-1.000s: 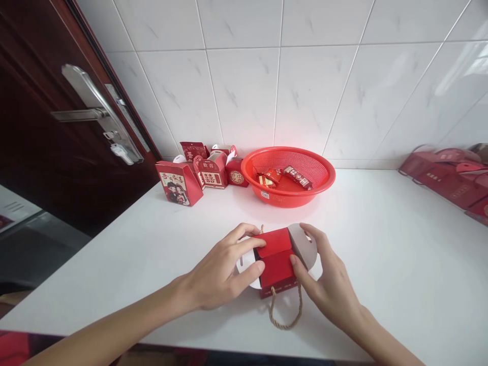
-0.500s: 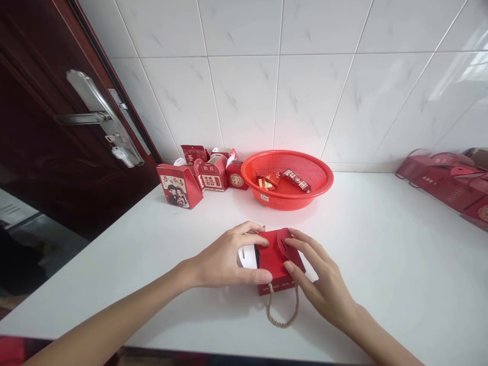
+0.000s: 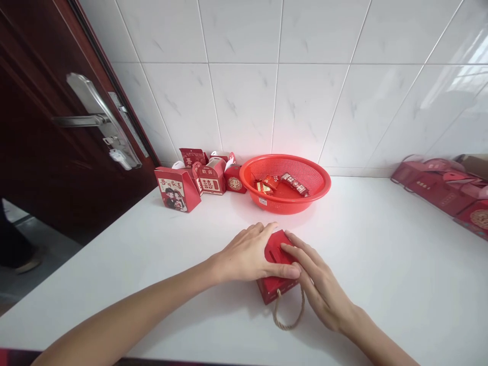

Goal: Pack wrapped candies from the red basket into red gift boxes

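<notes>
A small red box (image 3: 275, 250) rests on the white table, with a twisted rope handle (image 3: 288, 324) hanging towards the front edge. My left hand (image 3: 256, 254) is wrapped round the box's left side, its thumb lying across the top and the other fingers at the far side. On the right, my right hand (image 3: 318, 277) presses its fingers on the top and right side of the box. The two hands meet near my left thumb tip. Slots show in the red top between the hands.
A red plastic basket (image 3: 285, 204) with several wrapped packets (image 3: 295, 184) stands near the tiled wall. Left of it are several red boxes (image 3: 177, 189). More red boxes (image 3: 450, 190) lie at the far right. A door (image 3: 34, 132) is at the left; a person's foot (image 3: 28, 265) shows beyond the table.
The box has turned slightly, and the white flap at its left no longer shows. My left hand has moved right over the box, its thumb now near my right hand. The view has shifted slightly.
</notes>
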The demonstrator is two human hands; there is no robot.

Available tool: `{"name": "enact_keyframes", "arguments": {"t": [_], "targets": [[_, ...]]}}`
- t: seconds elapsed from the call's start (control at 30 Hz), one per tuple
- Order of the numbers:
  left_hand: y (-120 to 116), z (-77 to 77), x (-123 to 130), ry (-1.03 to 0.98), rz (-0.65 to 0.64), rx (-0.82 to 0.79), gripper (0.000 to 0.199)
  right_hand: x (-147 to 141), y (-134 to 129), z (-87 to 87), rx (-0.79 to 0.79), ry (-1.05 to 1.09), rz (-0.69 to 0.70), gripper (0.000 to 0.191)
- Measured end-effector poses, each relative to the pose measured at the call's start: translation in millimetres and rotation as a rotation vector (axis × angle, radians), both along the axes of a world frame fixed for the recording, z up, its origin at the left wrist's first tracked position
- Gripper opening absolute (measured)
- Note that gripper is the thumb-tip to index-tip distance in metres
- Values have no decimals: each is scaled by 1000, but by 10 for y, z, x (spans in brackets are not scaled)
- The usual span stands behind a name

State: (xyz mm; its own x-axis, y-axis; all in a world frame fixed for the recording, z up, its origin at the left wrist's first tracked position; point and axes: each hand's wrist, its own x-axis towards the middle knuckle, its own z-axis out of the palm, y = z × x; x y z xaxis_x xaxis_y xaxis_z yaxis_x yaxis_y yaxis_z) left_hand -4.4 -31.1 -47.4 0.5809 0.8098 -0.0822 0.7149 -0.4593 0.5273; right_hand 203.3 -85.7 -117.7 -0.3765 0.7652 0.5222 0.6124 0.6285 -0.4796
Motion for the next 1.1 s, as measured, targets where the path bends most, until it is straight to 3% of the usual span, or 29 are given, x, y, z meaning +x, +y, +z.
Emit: {"name": "enact_keyframes", "arguments": {"t": [0.27, 0.47, 0.77, 0.9, 1.1], "targets": [[157, 48, -192, -154, -126, -255, 56, -36, 9, 32, -138, 72, 11, 38], [169, -86, -204, -332, -61, -433, 47, -23, 34, 5, -225, 136, 19, 41], [59, -108, -37, -209, 243, -195, 38, 13, 10, 140, -469, 223, -248, 59], [76, -112, -28, -140, 247, -37, 39, 87, 21, 173, -558, 331, -323, 62], [97, -171, 30, -161, 188, 279, 47, 112, 21, 177, -653, 538, -238, 59]]}}
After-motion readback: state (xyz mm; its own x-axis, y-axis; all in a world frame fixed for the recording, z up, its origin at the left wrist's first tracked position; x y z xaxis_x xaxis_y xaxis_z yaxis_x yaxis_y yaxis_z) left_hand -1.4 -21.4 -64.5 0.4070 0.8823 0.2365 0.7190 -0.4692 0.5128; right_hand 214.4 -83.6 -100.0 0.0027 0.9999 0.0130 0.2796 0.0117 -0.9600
